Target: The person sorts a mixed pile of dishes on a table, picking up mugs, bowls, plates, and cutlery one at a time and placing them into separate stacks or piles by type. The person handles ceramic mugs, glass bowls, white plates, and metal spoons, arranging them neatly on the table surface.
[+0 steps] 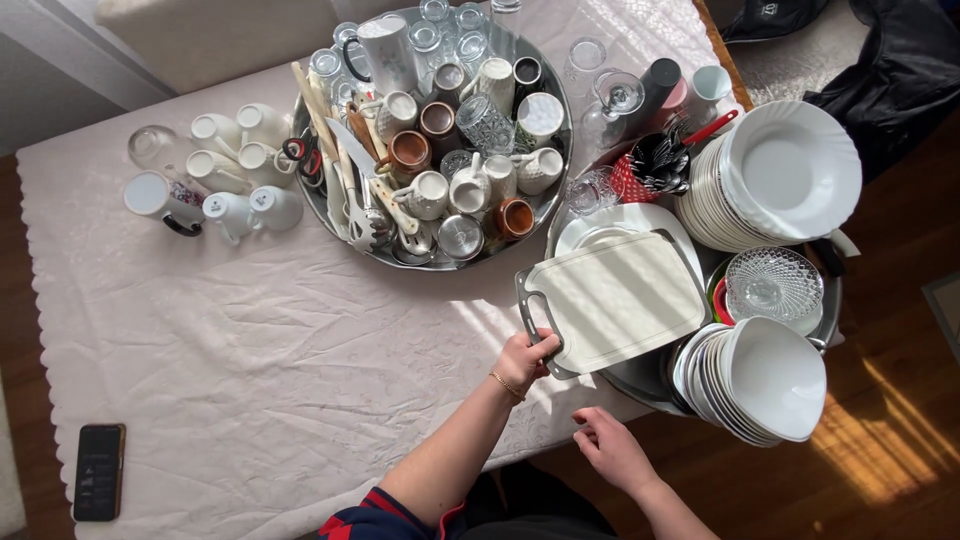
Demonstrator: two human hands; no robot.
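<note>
While the left hand (525, 360) clamps its handle, the cutting board (615, 298) stretches up-right — right hand (612, 450) loose, apart.

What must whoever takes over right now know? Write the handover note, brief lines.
Left hand: closed on the grey handle of the cutting board.
Right hand: open, empty, by the table's near edge.
Things: the board lies across white dishes on the right tray, between the plate stack and the bowl stack. A glass bowl is beside it.
Done: handle gripped.
Left: the board has not yet come off the tray. The round tray of mugs is untouched.
</note>
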